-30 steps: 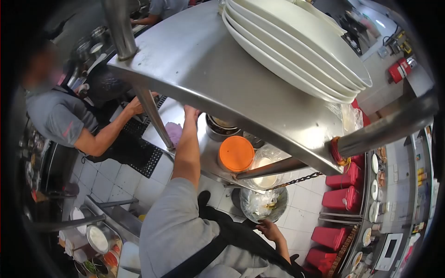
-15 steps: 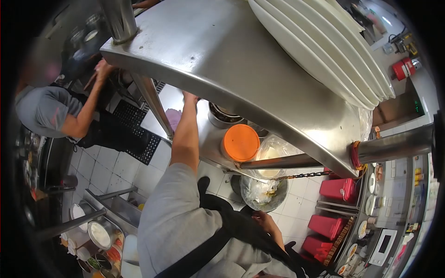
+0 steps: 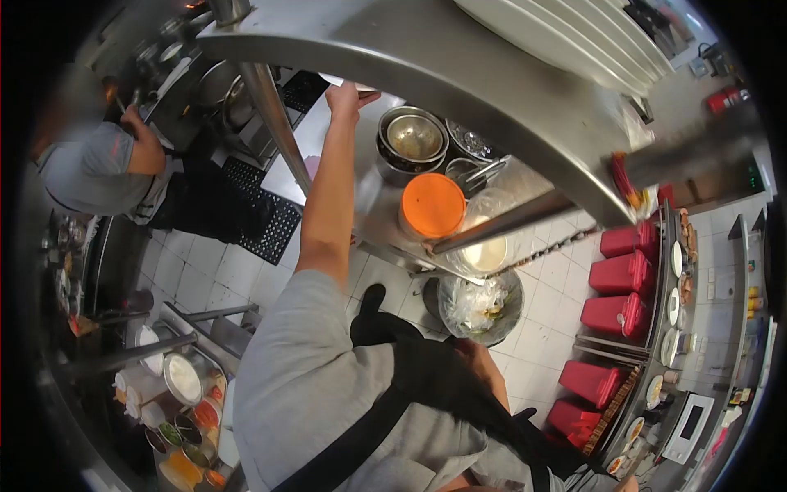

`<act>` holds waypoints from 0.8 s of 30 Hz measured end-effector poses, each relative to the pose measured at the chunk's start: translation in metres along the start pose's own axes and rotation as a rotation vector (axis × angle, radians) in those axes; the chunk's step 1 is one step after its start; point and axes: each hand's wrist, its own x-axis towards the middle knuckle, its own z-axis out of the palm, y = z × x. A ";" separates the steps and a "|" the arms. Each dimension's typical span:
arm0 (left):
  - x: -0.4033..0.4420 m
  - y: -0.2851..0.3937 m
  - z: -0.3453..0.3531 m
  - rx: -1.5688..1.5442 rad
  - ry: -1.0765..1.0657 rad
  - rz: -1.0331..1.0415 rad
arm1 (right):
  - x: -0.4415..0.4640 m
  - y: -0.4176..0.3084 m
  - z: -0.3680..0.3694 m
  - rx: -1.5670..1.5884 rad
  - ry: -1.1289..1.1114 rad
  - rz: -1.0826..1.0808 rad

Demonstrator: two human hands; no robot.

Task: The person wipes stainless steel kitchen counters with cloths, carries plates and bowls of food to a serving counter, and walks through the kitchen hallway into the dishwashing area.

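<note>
My left hand (image 3: pixel 348 100) reaches under the raised steel shelf (image 3: pixel 393 57), its fingers closed at the edge of a white dish (image 3: pixel 331 79) that the shelf mostly hides. To its right, nested metal bowls (image 3: pixel 414 138) sit on the lower steel counter (image 3: pixel 370 193). An orange lid (image 3: pixel 433 205) tops a container nearer me. Low against my black apron is my right hand (image 3: pixel 474 354), with its fingers partly hidden and unclear. Beyond it stands a lined bin (image 3: pixel 484 307) holding scraps.
Stacked white plates (image 3: pixel 566 41) rest on the upper shelf. A steel post and a chain (image 3: pixel 553 248) cross at right. A co-worker (image 3: pixel 98 168) stands at the left by the stoves. Red bins (image 3: pixel 619 275) line the right side; food containers (image 3: pixel 182 379) are at lower left.
The view has shifted, showing more of the lower counter and bowls. A white dish now shows at my left hand. My right hand has drawn against the apron. The co-worker's arm has moved.
</note>
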 end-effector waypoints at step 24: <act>-0.402 0.138 -0.062 0.521 -0.083 -0.159 | -0.275 0.193 0.023 0.114 0.189 0.331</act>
